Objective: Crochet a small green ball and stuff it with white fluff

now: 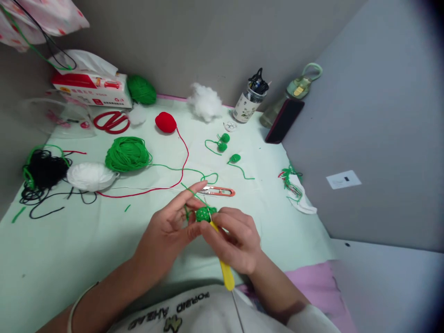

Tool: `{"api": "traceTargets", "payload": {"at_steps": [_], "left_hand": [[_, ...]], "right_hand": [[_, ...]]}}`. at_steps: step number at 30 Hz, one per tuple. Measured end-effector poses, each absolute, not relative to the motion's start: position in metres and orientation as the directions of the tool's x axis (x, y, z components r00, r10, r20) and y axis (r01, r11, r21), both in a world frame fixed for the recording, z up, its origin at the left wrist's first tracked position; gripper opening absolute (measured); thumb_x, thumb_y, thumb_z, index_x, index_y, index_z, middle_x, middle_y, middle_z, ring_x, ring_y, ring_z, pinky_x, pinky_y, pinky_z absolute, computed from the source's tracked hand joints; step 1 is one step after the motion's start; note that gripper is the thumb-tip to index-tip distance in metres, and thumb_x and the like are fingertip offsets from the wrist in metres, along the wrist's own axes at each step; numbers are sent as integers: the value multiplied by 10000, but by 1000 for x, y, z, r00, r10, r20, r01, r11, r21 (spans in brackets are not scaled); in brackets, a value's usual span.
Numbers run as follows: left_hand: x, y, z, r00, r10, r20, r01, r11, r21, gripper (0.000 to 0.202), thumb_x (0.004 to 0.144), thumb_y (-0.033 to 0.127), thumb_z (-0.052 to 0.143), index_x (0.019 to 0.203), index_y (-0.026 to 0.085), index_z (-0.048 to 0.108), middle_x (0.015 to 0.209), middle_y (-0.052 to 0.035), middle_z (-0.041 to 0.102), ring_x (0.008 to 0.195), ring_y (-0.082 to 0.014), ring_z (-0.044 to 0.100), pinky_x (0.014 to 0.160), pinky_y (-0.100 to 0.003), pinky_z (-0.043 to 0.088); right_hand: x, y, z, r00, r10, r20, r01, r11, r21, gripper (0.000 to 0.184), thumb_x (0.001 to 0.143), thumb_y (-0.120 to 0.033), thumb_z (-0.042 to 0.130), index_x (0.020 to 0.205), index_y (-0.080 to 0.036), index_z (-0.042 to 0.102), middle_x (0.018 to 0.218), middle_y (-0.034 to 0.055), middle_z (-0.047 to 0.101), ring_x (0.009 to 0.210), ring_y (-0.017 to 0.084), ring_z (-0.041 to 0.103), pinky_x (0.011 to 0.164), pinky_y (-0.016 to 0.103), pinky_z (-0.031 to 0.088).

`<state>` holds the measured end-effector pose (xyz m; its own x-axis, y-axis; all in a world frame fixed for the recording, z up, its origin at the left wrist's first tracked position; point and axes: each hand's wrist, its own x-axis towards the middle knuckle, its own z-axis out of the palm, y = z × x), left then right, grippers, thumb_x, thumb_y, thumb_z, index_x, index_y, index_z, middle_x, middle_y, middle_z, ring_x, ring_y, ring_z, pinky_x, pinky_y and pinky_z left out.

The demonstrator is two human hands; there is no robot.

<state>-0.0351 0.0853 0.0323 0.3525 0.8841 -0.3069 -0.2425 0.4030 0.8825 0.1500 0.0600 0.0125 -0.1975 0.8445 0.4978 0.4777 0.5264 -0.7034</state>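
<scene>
My left hand [173, 224] pinches a small green crochet piece [203, 214] over the near part of the table, its index finger stretched up with green yarn running across it. My right hand [234, 236] grips a crochet hook [226, 274] by its yellow handle, and the metal tip is at the green piece. From a green yarn ball [127, 154] on the left, a strand leads over to my left hand. Just beyond my fingers lie orange thread snips [222, 191]. Small green crocheted balls [235, 158] with yarn tails rest farther back.
Red yarn [165, 122], white yarn [90, 176] and tangled black yarn [46, 169] lie at left, near red scissors [111, 122] and a tissue pack [93, 88]. White stuffing [205, 101], a pen jar [249, 101], a phone [285, 120] and a bottle [277, 108] stand along the back. Yarn scraps [291, 182] lie right.
</scene>
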Motion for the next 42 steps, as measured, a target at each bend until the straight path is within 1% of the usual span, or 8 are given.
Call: {"api": "traceTargets", "payload": {"at_steps": [4, 7, 12, 22, 26, 31, 37, 42], "left_hand": [[-40, 90, 30, 515, 767, -382, -376, 603, 704, 653, 747, 290, 878, 1367, 290, 672, 951, 9, 589, 899, -137, 584, 818, -234, 480], [-43, 92, 27, 541, 764, -353, -396, 601, 694, 671, 730, 261, 890, 1364, 308, 677, 932, 16, 588, 872, -125, 585, 803, -222, 482], [-45, 95, 27, 487, 809, -329, -347, 525, 777, 687, 707, 198, 898, 1339, 354, 678, 907, 25, 575, 852, -144, 585, 744, -240, 495], [-62, 102, 18, 534, 829, -169, -166, 299, 940, 565, 786, 197, 855, 1305, 364, 707, 939, -4, 576, 944, -179, 539, 846, -288, 462], [-71, 108, 20, 628, 758, -174, -82, 287, 954, 538, 853, 223, 800, 1346, 402, 681, 959, -5, 576, 922, -171, 532, 854, -282, 446], [-73, 110, 21, 668, 710, -224, -81, 368, 926, 488, 875, 273, 782, 1343, 377, 693, 1038, -31, 602, 929, -176, 567, 838, -279, 467], [-68, 108, 13, 722, 667, -183, -242, 491, 837, 443, 941, 332, 690, 1383, 324, 670, 1091, -49, 591, 940, -192, 632, 869, -312, 490], [-67, 108, 7, 745, 647, -162, -298, 539, 788, 448, 950, 370, 672, 1393, 299, 665, 1075, -48, 611, 878, -171, 657, 763, -272, 449]], "right_hand": [[146, 63, 15, -237, 645, 727, 503, 721, -476, 449, 915, -83, 677, 1296, -318, 706, 1024, 63, 781, 917, 221, 756, 752, 337, 663], [141, 67, 14, -118, 655, 746, 357, 729, -584, 396, 978, -112, 594, 1312, -291, 707, 1024, 78, 785, 893, 206, 754, 703, 333, 649], [141, 67, 13, 7, 792, 611, 170, 601, -781, 270, 993, -212, 617, 1190, -331, 758, 998, 51, 810, 874, 218, 773, 704, 383, 657], [152, 67, 25, 43, 956, 291, -61, 294, -954, 136, 975, -276, 665, 1006, -248, 794, 859, 46, 801, 697, 181, 748, 676, 360, 638], [155, 71, 28, 12, 990, 141, -249, 139, -959, 107, 946, -284, 706, 948, -239, 804, 852, 31, 801, 644, 154, 743, 609, 302, 642], [159, 78, 34, -54, 999, 3, -313, -14, -950, 136, 908, -329, 751, 878, -208, 804, 779, 36, 797, 589, 150, 726, 553, 275, 624], [158, 80, 31, -60, 998, -12, -365, -33, -930, 139, 897, -338, 761, 870, -208, 800, 771, 31, 787, 579, 139, 710, 565, 270, 620], [157, 80, 28, -56, 998, -13, -367, -32, -930, 158, 871, -364, 787, 866, -207, 808, 769, 42, 789, 577, 144, 700, 587, 288, 629]]}}
